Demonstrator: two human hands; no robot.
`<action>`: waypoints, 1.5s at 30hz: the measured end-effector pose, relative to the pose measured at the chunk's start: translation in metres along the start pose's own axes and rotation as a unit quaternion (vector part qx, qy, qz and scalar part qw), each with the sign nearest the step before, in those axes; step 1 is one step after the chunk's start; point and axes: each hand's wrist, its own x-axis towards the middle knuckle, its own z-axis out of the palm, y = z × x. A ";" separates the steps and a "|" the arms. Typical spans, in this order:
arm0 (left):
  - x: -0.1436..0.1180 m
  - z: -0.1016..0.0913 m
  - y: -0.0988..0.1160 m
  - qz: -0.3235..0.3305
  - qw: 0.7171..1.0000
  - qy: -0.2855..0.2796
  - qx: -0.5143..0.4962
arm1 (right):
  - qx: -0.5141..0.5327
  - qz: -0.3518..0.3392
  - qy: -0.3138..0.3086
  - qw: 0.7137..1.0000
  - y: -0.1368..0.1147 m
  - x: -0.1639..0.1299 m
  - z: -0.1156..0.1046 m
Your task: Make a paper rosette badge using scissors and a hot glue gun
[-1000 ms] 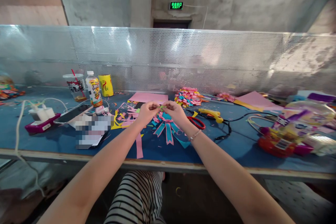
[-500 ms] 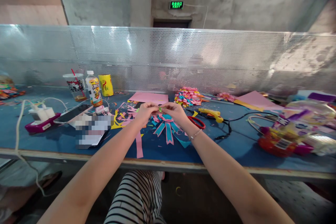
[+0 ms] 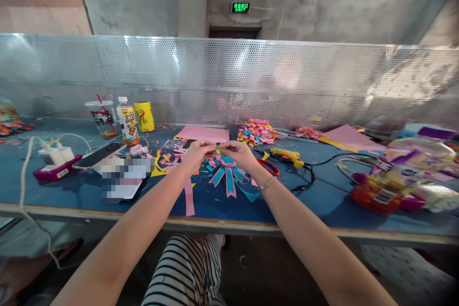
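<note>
My left hand (image 3: 199, 154) and my right hand (image 3: 239, 153) meet above the middle of the blue table, fingertips pinched together. Between them shows a small light-green piece of paper (image 3: 218, 151), its far side hidden by my fingers. Just below and behind my right hand lies a rosette (image 3: 228, 177) of blue and pink paper strips with notched tails. Scissors with red handles (image 3: 269, 167) rest partly hidden beside my right wrist. Under my left wrist a pink paper strip (image 3: 189, 198) reaches toward the table's front edge, with yellow and pink scraps (image 3: 165, 160) to its left.
Phones (image 3: 131, 179), a purple power strip (image 3: 57, 169), a drink cup (image 3: 102, 119), a bottle (image 3: 128, 122) and a yellow can (image 3: 144, 117) stand left. A yellow glue gun (image 3: 287, 155) with a black cord, a pile of rosettes (image 3: 256, 132) and plastic packages (image 3: 380, 196) lie right. A perforated metal screen (image 3: 201, 81) runs behind.
Both hands stay almost in place, fingertips still together. The green piece between them has shifted slightly. The rest of the table looks the same.
</note>
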 end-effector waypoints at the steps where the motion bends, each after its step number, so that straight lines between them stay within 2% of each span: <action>1: 0.000 0.000 0.000 0.003 1.000 -0.002 0.004 | -0.001 -0.002 -0.003 1.000 -0.001 0.000 0.000; 7: 0.002 -0.002 -0.003 0.023 0.999 0.006 0.043 | -0.001 -0.013 -0.010 1.000 -0.003 -0.001 0.000; 12: 0.008 -0.007 -0.007 0.084 0.987 0.016 0.133 | 0.040 0.021 0.011 0.999 0.002 0.001 0.003; 16: 0.009 -0.007 -0.007 0.121 0.973 0.026 0.197 | 0.015 0.035 0.015 0.999 0.004 0.001 0.003; 22: 0.005 -0.002 -0.005 0.134 0.971 0.005 0.196 | -0.039 0.022 0.015 0.999 0.002 0.001 0.003; 27: 0.003 -0.001 -0.005 0.097 0.978 -0.012 0.185 | -0.082 -0.001 0.007 0.997 0.001 0.001 0.004; 31: 0.002 -0.001 -0.006 0.106 0.975 -0.038 0.191 | -0.094 -0.014 0.000 0.995 0.003 0.001 0.004; 37: 0.007 -0.004 -0.008 0.130 0.972 -0.025 0.194 | -0.119 -0.008 0.006 0.993 0.006 0.001 0.004; 40: 0.009 -0.007 -0.009 0.118 0.977 -0.015 0.174 | -0.149 -0.059 0.028 0.987 0.005 0.000 0.003; 45: 0.007 -0.007 -0.008 0.089 0.988 -0.005 0.127 | -0.208 -0.167 0.004 0.964 0.002 -0.002 0.002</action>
